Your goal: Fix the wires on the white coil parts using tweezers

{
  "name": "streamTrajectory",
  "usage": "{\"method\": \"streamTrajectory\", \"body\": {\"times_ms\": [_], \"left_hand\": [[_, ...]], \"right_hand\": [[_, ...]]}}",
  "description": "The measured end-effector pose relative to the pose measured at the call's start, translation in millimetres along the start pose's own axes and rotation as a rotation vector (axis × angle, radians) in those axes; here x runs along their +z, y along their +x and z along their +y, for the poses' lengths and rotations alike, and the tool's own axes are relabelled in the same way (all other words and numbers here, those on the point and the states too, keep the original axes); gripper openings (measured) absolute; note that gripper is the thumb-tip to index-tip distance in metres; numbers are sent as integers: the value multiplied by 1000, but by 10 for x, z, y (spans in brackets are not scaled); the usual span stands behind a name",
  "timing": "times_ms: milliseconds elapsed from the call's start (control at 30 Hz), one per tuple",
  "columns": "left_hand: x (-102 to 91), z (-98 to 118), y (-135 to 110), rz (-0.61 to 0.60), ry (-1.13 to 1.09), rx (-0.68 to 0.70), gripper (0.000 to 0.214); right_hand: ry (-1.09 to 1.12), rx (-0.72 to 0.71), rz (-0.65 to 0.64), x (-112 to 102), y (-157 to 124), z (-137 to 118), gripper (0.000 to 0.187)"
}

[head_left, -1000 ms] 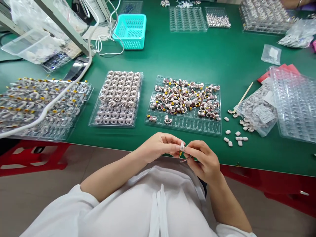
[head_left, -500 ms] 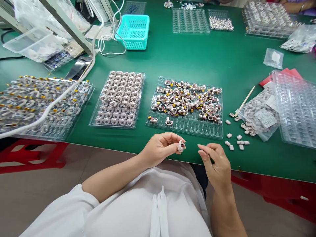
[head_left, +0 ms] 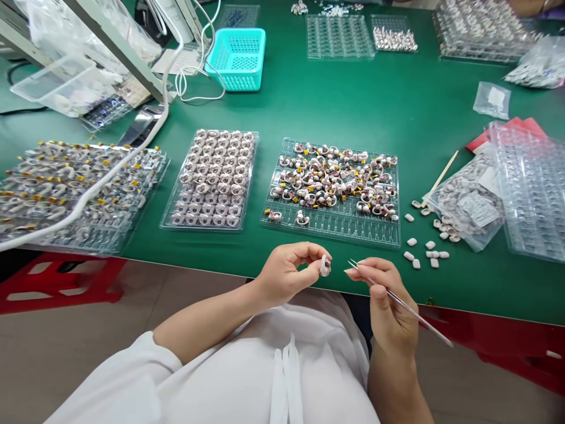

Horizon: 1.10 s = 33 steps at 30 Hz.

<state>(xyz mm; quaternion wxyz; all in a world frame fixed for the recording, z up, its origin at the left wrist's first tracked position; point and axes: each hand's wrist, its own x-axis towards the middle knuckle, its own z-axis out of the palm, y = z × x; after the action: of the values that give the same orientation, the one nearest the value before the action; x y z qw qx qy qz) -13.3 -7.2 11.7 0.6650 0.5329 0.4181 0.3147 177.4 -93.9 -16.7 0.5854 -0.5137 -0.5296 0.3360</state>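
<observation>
- So, head view: L hand (head_left: 286,277) had a small whitish ring-shaped pc (head_left: 325,268) pinched btwn thumb & fingers, at the near edge of the green table (head_left: 335,100); a dark red bit showed on it.
- R hand (head_left: 397,321) gripped metal tweezers (head_left: 428,325), tips slightly apart, pointing twd the pc, near but not touching.
- Beyond the hands, a clear tray (head_left: 353,230) held a jumble of similar pcs w/ yellow tabs; its near row was mostly bare.
- Left of that, a 2nd tray (head_left: 198,227) w/ pcs in neat rows.
- On the right, loose whitish caps (head_left: 435,255) lay nr a plastic bag (head_left: 474,206).
- Farther back stood a turquoise basket (head_left: 245,80).
</observation>
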Motion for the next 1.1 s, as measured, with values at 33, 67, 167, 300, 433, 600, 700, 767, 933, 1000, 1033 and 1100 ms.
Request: {"method": "streamTrajectory", "body": {"times_ms": [33,67,167,300,433,600,700,767,933,1000,1033,1100], "left_hand": [[0,0,-3,1,1,12,10],[0,0,-6,4,1,22,11],[5,-8,-19,24,6,31,13],[15,-25,-36,49,22,47,15],[26,-34,-46,48,14,46,16],[33,-40,-45,51,17,52,16],[30,-48,-40,49,22,60,16],[29,-52,-38,49,20,56,16],[32,-50,-40,67,22,30,16],[34,-49,-40,70,26,29,17],[34,-48,-39,72,28,29,17],[34,-48,-36,76,30,27,17]], "right_hand": [[44,-7,-3,32,-2,-11,26],[76,-9,-1,58,-7,-20,25],[132,-11,7,113,-35,-38,26],[158,-9,26,172,-62,-46,29],[155,-16,45,221,-56,-26,27],[151,-31,39,236,-49,1,27],[134,-30,39,238,-47,3,26],[134,-28,43,241,-45,3,26],[119,-25,57,252,-41,10,24],[108,-33,56,252,-42,15,23],[105,-36,54,251,-42,17,24],[107,-37,47,250,-42,18,24]]}}
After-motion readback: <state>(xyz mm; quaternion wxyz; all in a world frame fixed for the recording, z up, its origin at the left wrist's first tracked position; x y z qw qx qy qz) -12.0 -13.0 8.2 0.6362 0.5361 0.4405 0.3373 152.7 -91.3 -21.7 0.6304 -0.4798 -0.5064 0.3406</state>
